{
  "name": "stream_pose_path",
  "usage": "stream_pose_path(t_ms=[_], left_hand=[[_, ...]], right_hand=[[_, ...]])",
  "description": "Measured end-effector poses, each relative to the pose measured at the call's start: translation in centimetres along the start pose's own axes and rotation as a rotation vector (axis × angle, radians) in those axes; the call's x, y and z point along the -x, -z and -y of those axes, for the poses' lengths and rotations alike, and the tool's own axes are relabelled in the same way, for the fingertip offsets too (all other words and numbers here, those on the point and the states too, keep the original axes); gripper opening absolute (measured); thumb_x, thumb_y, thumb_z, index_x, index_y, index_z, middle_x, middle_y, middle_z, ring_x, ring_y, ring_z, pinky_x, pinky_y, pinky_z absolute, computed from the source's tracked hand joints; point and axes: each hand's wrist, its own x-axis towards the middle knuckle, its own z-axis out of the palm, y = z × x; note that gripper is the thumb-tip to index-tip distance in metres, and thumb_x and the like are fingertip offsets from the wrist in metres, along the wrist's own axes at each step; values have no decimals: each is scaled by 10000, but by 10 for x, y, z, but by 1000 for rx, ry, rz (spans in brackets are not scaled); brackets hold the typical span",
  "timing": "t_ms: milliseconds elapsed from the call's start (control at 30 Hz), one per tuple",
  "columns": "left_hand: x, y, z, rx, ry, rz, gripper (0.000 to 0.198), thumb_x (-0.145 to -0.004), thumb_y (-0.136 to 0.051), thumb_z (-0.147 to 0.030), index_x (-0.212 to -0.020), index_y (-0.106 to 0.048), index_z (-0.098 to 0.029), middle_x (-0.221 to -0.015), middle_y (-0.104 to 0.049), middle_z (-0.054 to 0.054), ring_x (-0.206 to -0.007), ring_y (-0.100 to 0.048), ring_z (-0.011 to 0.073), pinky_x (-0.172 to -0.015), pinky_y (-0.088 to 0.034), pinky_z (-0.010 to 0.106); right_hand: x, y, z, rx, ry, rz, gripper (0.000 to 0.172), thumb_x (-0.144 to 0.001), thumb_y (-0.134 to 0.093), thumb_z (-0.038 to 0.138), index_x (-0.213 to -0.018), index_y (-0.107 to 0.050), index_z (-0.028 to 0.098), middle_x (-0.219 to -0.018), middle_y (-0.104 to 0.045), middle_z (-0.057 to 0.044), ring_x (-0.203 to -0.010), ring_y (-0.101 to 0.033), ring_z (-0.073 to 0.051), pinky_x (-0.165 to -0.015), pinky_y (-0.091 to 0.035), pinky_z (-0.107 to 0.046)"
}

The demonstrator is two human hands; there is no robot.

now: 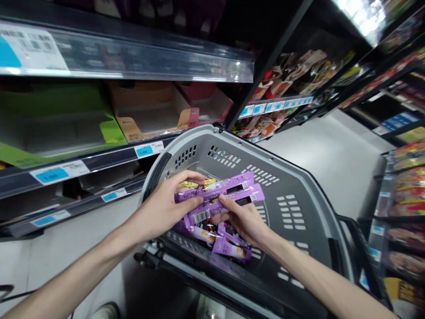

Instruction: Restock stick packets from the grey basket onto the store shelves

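Observation:
Two long purple snack packets (229, 200) lie side by side over the basket, one with a barcode facing up. My left hand (181, 197) is closed on their left ends, thumb on top. From the right, my right hand (241, 217) pinches the nearer packet between thumb and fingers. Below them, several more purple packets (232, 249) rest at the left side of the grey shopping basket (265, 208). A yellow packet (192, 184) shows partly behind my left fingers. What lies directly under the held packets is hidden.
At the left is a store shelf (99, 155) with price tags and open display boxes, a green one (59, 124) and a tan one (149, 106). Packaged goods (408, 186) fill a shelf at the right. Pale floor (325, 141) runs along the aisle. A shoe (104, 311) shows below.

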Motion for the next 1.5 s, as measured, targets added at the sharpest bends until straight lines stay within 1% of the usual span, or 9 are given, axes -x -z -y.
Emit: stream_pose_path(t_ms=[200,333,467,633,900,1100,1200,1300,1500], left_hand=[[-1,2,-2,-29,22,-44,195,-939,-611,-307,-1104,-688,-238,-1178,-714,21,-1045,-680,196,-889,-535,338],[-1,1,-3,6,32,-50,208,-941,-618,-309,-1112,-719,-247,-1211,-723,21,-1078,-687,192,-933,-535,331],[-1,1,-4,12,46,-38,216,-943,-621,-292,-1124,-736,-260,-1200,-739,13,-1082,-699,190,-972,-535,332],[-1,1,-3,23,34,-42,221,-939,-631,-293,-1127,-744,-264,-1238,-728,16,-1120,-692,192,-1009,-529,326],[-1,0,-5,102,40,-72,220,-920,-662,-289,-1113,-750,-232,-1241,-729,32,-1157,-680,197,-1011,-538,308],[-2,1,-1,92,22,-27,283,-874,-709,-247,-1156,-736,-233,-1259,-720,45,-1187,-665,224,-1082,-498,382],[-2,1,-2,59,15,-34,272,-881,-683,-213,-1145,-740,-244,-1259,-720,35,-1203,-654,225,-1101,-482,406],[-2,1,-3,20,5,-40,259,-882,-674,-201,-1123,-747,-261,-1243,-728,16,-1205,-650,217,-1109,-474,405],[-2,1,-4,-6,-1,-35,267,-872,-678,-203,-1124,-746,-263,-1236,-731,17,-1198,-652,225,-1096,-482,417]], right_hand=[[-3,5,-4,-21,51,-6,388,-780,-841,427,-1002,-751,123,-819,-771,-94,-601,-727,-170,-638,-637,-273],[-2,10,-6,12,82,51,300,-779,-854,363,-949,-763,133,-799,-772,-81,-690,-752,-185,-699,-639,-276],[-2,11,-8,-8,74,118,221,-758,-875,278,-917,-774,161,-877,-786,-63,-765,-763,-174,-742,-635,-260],[-1,9,-8,-21,46,118,207,-757,-875,250,-915,-782,154,-868,-786,-64,-781,-762,-172,-736,-632,-251],[1,5,-8,-29,33,92,250,-756,-878,287,-936,-781,144,-928,-788,-96,-791,-766,-185,-721,-628,-244],[-1,3,-5,-164,-73,70,356,-835,-781,404,-987,-766,82,-829,-778,-154,-799,-774,-261,-775,-638,-325],[-1,3,-2,-195,-89,89,419,-854,-736,437,-1034,-744,58,-888,-772,-189,-830,-773,-284,-768,-639,-336],[-1,2,0,-193,-65,91,408,-867,-715,411,-1070,-716,57,-925,-770,-196,-835,-773,-285,-753,-640,-331],[-1,2,0,-166,-41,66,337,-842,-703,294,-1092,-663,71,-827,-774,-170,-750,-774,-269,-763,-642,-360]])
